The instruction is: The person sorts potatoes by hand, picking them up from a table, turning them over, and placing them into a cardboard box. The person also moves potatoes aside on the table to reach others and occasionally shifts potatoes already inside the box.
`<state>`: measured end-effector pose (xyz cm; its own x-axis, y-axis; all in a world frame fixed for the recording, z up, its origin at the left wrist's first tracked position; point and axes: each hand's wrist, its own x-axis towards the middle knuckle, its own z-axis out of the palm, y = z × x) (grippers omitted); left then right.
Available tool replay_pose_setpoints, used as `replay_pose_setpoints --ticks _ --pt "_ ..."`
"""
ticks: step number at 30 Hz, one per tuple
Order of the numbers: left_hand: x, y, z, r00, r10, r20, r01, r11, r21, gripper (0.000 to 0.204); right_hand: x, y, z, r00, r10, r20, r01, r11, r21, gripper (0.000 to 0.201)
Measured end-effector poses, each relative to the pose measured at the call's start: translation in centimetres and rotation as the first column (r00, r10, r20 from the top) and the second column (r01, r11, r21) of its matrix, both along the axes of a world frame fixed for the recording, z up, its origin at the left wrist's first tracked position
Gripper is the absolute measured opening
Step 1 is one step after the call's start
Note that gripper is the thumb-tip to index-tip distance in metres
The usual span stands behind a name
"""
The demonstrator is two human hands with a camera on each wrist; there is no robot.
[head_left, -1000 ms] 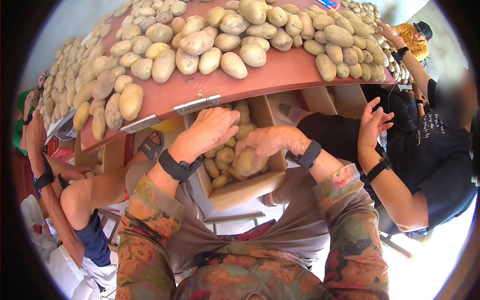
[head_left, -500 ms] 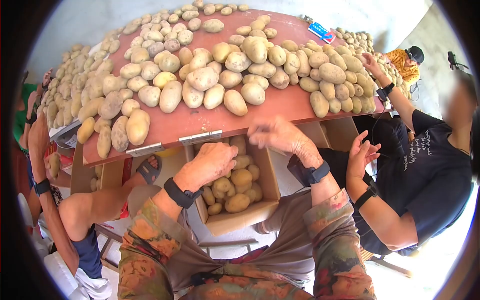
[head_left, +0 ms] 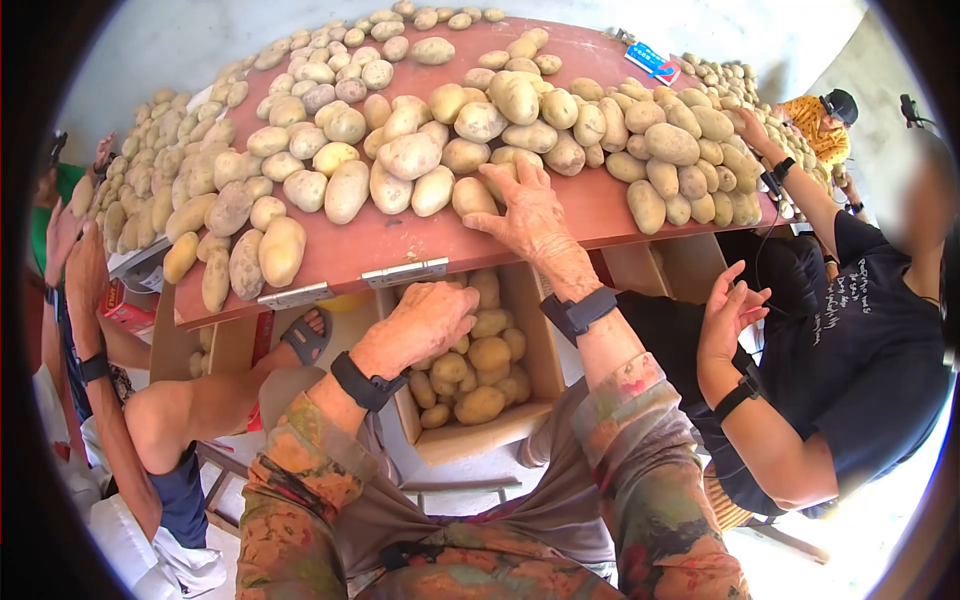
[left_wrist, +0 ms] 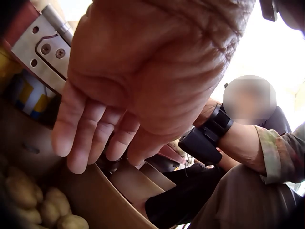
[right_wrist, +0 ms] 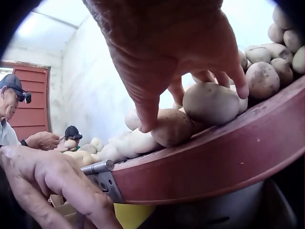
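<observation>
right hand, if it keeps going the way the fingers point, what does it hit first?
Probably the potato at the near edge of the pile on the table. The right hand has its fingers spread right over it; the right wrist view shows fingertips almost on it, contact unclear.

We see potatoes [head_left: 410, 155] with matt, dusty, faintly pitted skins lying on a bench [head_left: 380, 240] whose reddish-brown top looks smooth, painted and slightly worn. Its near edge carries hinges [head_left: 405, 273] of dull grey metal with visible screws. Below, our box [head_left: 480, 430] is plain brown cardboard, matt and a little creased. Our wrist straps [head_left: 362, 385] look like black matt plastic and fabric. Our sleeves [head_left: 300, 500] are soft patterned cloth, loosely wrinkled, and our trousers [head_left: 560, 500] are a duller plain fabric.
</observation>
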<state>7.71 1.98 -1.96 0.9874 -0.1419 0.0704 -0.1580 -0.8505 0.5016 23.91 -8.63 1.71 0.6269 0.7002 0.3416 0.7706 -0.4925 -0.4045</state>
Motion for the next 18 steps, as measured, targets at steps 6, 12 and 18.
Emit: replay_pose_setpoints --ticks 6,12,18 --pt "-0.2 0.5 0.4 1.0 0.011 -0.025 -0.01 0.999 0.039 0.019 -0.4 0.6 -0.3 0.996 -0.032 0.086 0.037 0.998 -0.056 0.057" --pt "-0.5 1.0 0.7 0.998 0.022 0.058 -0.024 0.999 0.046 0.018 -1.5 -0.5 1.9 1.0 -0.007 0.027 0.012 0.98 -0.2 0.049" --pt "-0.6 0.9 0.6 0.996 0.032 0.078 -0.034 0.999 0.034 0.017 -2.2 0.2 1.1 0.998 0.019 0.068 -0.006 0.982 -0.191 0.051"
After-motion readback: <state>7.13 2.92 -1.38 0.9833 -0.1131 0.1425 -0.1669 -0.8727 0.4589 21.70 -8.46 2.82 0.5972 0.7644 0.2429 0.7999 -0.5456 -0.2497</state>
